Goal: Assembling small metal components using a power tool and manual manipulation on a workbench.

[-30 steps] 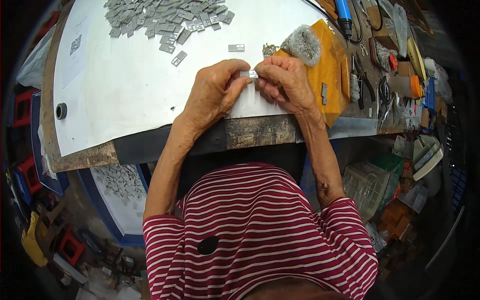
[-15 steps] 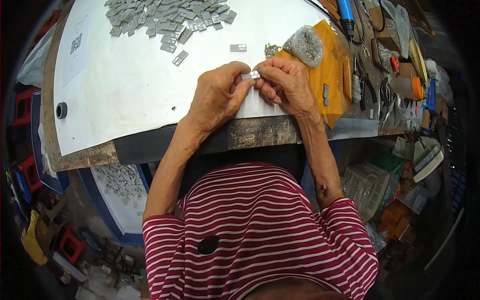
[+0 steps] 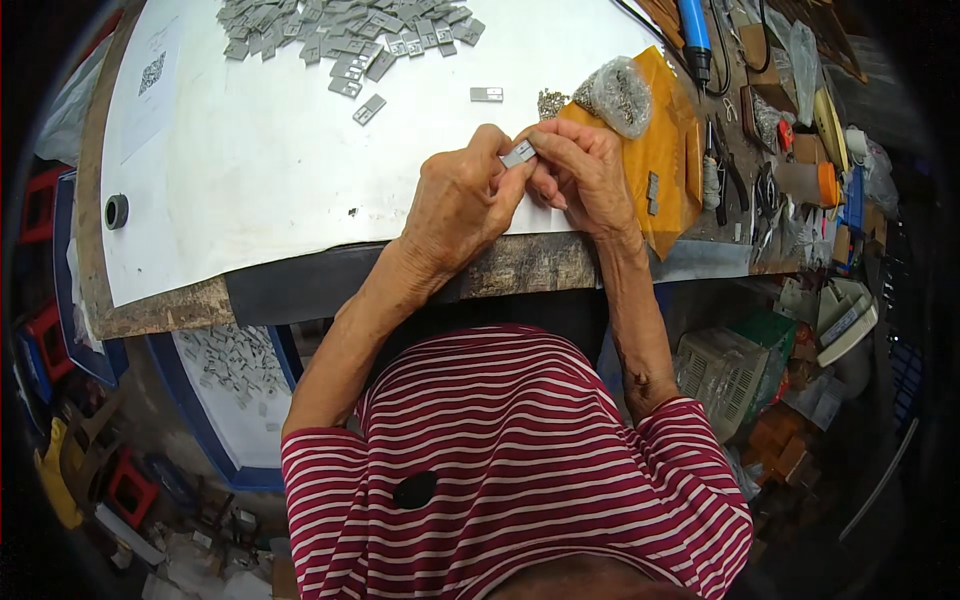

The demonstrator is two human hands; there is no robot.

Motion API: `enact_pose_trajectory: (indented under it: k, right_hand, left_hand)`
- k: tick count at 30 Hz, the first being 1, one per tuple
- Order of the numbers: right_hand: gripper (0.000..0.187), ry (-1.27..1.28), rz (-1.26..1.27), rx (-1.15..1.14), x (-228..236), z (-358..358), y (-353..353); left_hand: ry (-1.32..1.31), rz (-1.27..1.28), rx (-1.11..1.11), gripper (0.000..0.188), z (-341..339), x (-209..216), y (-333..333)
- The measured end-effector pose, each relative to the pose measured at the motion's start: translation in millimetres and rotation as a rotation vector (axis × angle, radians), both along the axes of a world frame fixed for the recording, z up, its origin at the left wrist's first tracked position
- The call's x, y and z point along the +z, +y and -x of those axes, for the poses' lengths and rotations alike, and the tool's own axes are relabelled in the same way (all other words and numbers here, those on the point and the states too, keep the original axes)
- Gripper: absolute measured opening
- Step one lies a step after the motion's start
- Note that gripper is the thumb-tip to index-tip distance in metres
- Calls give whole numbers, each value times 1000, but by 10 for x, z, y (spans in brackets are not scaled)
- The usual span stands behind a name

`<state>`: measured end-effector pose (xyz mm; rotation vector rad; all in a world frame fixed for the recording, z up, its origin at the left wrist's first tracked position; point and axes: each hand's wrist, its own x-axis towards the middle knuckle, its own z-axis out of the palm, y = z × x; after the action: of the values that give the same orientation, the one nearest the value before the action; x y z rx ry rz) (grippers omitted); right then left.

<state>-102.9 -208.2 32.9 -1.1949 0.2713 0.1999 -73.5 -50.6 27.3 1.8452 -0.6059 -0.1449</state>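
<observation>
A small grey rectangular piece with a pale cut-out end is pinched between my two hands, above the front part of the white sheet. My left hand grips its left end between thumb and fingers. On its right end close the thumb and forefinger of my right hand, the other fingers curled below. A similar grey piece lies alone just beyond my hands. Close behind my right hand is a little heap of tiny brass-coloured parts. Whether a tiny part sits in my fingers is hidden.
A large pile of grey pieces covers the far left of the sheet. A plastic bag of small metal parts rests on a yellow envelope at right. Beyond are pliers and a blue-handled tool. A black ring lies far left.
The held grey piece has tilted, its right end now higher, and moved slightly right. My left hand has shifted right with it; both hands keep hold.
</observation>
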Motion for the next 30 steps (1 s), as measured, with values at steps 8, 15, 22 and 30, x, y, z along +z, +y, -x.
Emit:
enact_pose_trajectory:
  k: [8,15,22,30]
  right_hand:
    - [20,-56,4,-5,-20,8,-11]
    - [22,-82,-4,-32,-52,-3,1]
    - [22,-81,38,-43,-40,-22,29]
    - [23,-110,24,-25,-53,-15,27]
  left_hand:
    - [187,77,-5,17,12,32,-19]
    - [152,34,-18,19,18,6,-34]
    - [68,68,-6,21,23,-48,-48]
    - [37,24,8,19,41,-60,-46]
